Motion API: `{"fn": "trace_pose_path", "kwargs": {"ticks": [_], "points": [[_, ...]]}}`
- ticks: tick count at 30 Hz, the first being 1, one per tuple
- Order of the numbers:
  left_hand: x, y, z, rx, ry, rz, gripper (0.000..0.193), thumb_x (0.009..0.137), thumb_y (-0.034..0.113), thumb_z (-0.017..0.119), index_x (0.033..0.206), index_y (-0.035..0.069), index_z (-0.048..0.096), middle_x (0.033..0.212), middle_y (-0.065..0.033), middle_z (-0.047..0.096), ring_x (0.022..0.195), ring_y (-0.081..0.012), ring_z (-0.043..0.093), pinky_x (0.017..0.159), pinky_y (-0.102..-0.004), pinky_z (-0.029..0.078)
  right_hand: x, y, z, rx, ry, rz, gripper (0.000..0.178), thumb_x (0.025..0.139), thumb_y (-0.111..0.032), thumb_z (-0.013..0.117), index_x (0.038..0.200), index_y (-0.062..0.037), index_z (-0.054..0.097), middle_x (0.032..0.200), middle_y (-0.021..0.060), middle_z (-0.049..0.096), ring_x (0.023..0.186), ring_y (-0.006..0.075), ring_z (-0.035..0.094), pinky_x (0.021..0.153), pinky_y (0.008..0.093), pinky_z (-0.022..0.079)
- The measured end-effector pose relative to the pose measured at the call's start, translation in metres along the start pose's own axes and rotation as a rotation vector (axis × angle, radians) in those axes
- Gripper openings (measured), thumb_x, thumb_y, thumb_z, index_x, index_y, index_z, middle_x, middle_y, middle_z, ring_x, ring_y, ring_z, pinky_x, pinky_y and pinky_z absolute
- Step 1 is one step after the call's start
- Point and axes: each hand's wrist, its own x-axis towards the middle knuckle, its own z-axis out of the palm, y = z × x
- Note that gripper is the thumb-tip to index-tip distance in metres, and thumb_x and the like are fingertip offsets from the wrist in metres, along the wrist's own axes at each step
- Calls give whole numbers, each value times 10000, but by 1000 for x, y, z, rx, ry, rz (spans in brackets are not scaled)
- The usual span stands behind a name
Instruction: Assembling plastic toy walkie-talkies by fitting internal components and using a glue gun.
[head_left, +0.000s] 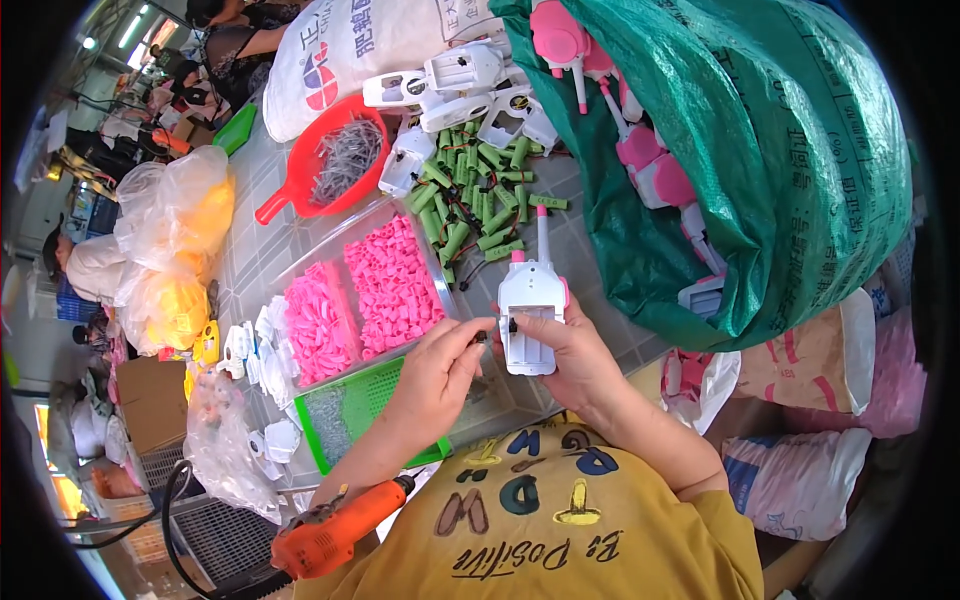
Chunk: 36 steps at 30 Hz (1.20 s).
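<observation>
My right hand (582,352) holds a white toy walkie-talkie (532,290), its pink-tipped antenna pointing away from me. The thumb lies on its open battery compartment, beside a small black part, and a pink edge shows along the right side. Just left of it my left hand (437,372) pinches a tiny black piece (480,337) between thumb and fingertips; its exact kind is too small to tell. Beyond the toy lies a heap of green batteries (470,195) with thin wires. White plastic housings (466,68) are piled behind them.
A clear bin (285,275) of pink parts stands left, before a green tray (385,392). Behind is a red scoop (300,170) with thin translucent pieces. At right a green sack (760,170) holds pink-white toys. An orange electric screwdriver (335,530) is near my left forearm. People work far left.
</observation>
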Motion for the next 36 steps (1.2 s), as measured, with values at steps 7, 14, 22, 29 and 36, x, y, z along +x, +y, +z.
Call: {"fn": "trace_pose_path", "kwargs": {"ticks": [7, 14, 22, 29, 36], "points": [[0, -4, 18, -406, 268, -77, 240, 961, 7, 646, 1200, -2, 642, 952, -51, 675, 781, -101, 628, 716, -257, 513, -1, 3, 6, -7, 38, -124, 549, 935, -43, 664, 1428, -113, 433, 1252, 101, 653, 1047, 243, 682, 875, 400, 577], [5, -2, 23, -220, 405, 44, 157, 908, 13, 722, 1061, -16, 708, 894, -70, 718, 791, -108, 661, 720, -267, 532, 5, 12, 4, -1, 63, -229, 518, 940, -3, 635, 1406, -123, 443, 1255, 90, 653, 1075, 203, 655, 930, 368, 535], [11, 7, 21, -16, 533, 248, 155, 855, -16, 756, 1008, -11, 731, 921, -121, 737, 800, -190, 706, 710, -289, 555, 7, 18, 7, 33, 53, -271, 495, 941, 3, 631, 1385, -127, 453, 1262, 99, 650, 1073, 215, 654, 929, 378, 533], [12, 7, 21, -43, 536, 210, 135, 849, -15, 762, 981, -13, 735, 929, -121, 733, 788, -196, 699, 704, -293, 553, 7, 19, 5, 18, 84, -276, 486, 941, 4, 635, 1374, -125, 458, 1256, 99, 651, 1077, 217, 652, 933, 376, 532], [12, 4, 22, -100, 477, 145, 125, 890, 24, 739, 994, -16, 681, 874, -107, 686, 739, -197, 652, 678, -305, 522, 6, 18, 7, 34, 67, -270, 478, 945, 5, 627, 1374, -122, 457, 1266, 100, 648, 1079, 212, 650, 930, 373, 530]]}}
